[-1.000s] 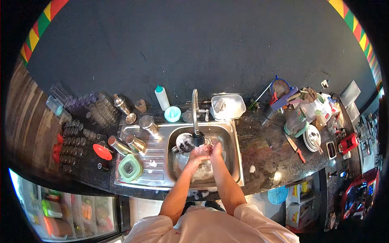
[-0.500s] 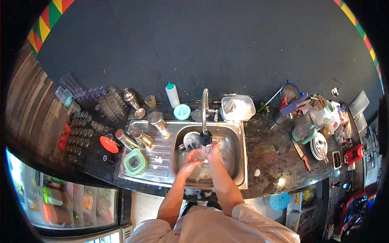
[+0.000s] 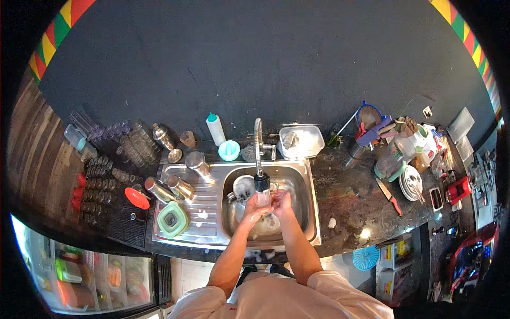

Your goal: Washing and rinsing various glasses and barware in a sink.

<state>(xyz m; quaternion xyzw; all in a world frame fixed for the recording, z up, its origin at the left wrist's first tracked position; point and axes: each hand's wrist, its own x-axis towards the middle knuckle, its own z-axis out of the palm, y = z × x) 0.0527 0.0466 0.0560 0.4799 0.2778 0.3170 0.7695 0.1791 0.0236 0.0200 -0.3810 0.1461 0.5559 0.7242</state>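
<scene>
Under the running tap (image 3: pixel 262 182), both my hands are close together over the steel sink (image 3: pixel 313 223). A small clear glass (image 3: pixel 263 199) sits between them in the stream, partly hidden by fingers and water. My left hand (image 3: pixel 255 210) is curled around its near left side. My right hand (image 3: pixel 281 201) is closed against its right side, fingertips partly hidden. Just left of the glass, a soapy metal cup (image 3: pixel 244 187) with a handle lies in the basin.
Metal tumblers (image 3: pixel 197 164) and a green square container (image 3: pixel 172 219) stand on the drainboard. Many glasses line the left counter. Behind the sink are a squeeze bottle (image 3: pixel 215 129), a turquoise bowl (image 3: pixel 229 150) and a white tub (image 3: pixel 302 141). A knife (image 3: pixel 389 196) lies right, beside stacked plates (image 3: pixel 411 183).
My hands have gone from overlapping to side by side, and the clear glass is now more upright beneath the tap. The whole view has shifted slightly.
</scene>
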